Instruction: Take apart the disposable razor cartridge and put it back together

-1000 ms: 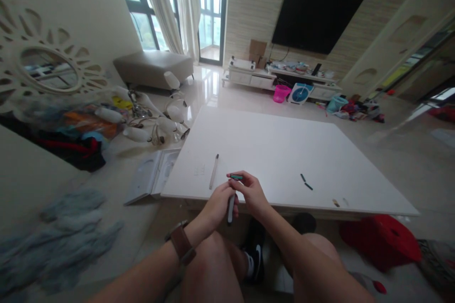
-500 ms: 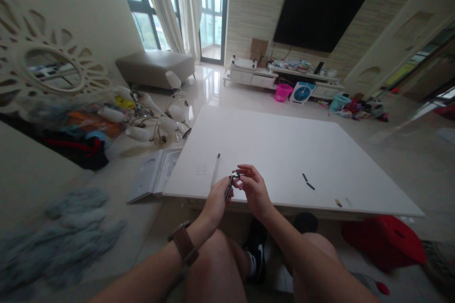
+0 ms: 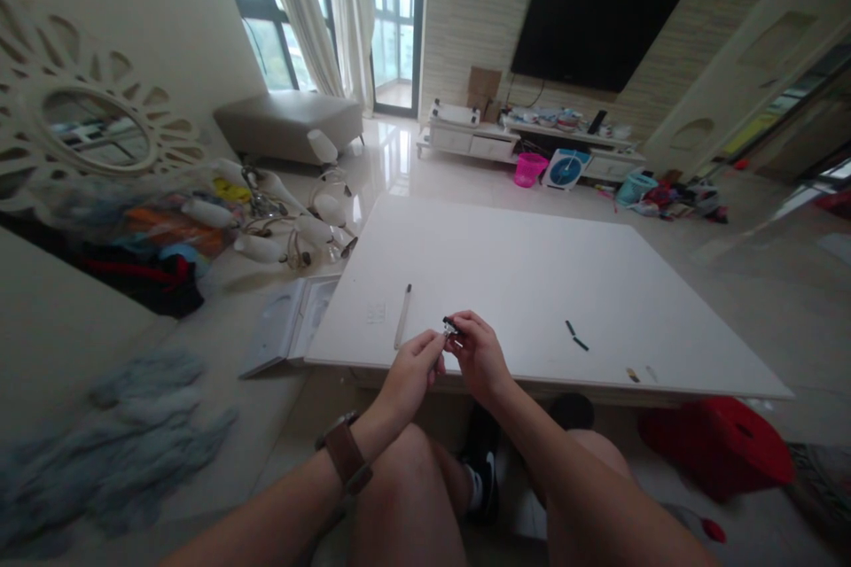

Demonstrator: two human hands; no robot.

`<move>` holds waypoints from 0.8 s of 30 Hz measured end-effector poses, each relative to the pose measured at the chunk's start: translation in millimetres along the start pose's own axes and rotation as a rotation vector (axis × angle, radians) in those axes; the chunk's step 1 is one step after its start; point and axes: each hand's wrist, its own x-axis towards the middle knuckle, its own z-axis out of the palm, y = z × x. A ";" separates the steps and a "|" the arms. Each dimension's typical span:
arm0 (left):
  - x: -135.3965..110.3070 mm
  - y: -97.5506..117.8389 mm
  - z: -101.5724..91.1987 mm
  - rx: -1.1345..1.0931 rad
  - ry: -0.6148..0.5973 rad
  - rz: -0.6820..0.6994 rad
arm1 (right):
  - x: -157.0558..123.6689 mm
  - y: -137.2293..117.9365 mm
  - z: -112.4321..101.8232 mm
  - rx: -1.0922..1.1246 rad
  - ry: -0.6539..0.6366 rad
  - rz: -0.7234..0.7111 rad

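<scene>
Both hands meet above the front edge of a white table. Between their fingertips is a small black and silver object, too small to tell its kind. My left hand is closed on its lower end, and most of that part is hidden by the fingers. My right hand pinches its upper part with thumb and fingers. Left of the hands lies a thin pale stick with a dark tip. Beside the stick is a small clear sheet.
Two short dark green strips and a small brownish piece lie on the table's right side. A red stool stands at the right. An open white box and a many-armed lamp are left, on the floor.
My right fingers have closed in around the black and silver object. The dark long part seen in my left hand has turned and is now mostly covered.
</scene>
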 end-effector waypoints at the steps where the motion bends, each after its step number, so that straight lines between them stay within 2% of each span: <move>1: 0.3 -0.5 0.2 0.009 -0.003 0.007 | -0.1 0.2 0.1 0.010 0.008 0.004; 9: -0.5 -2.4 0.6 0.060 -0.018 0.046 | -1.7 -2.8 -1.5 -0.002 0.044 0.023; 24: -1.5 -2.4 0.9 0.105 0.001 0.074 | -1.6 -0.9 -4.7 0.006 0.003 0.033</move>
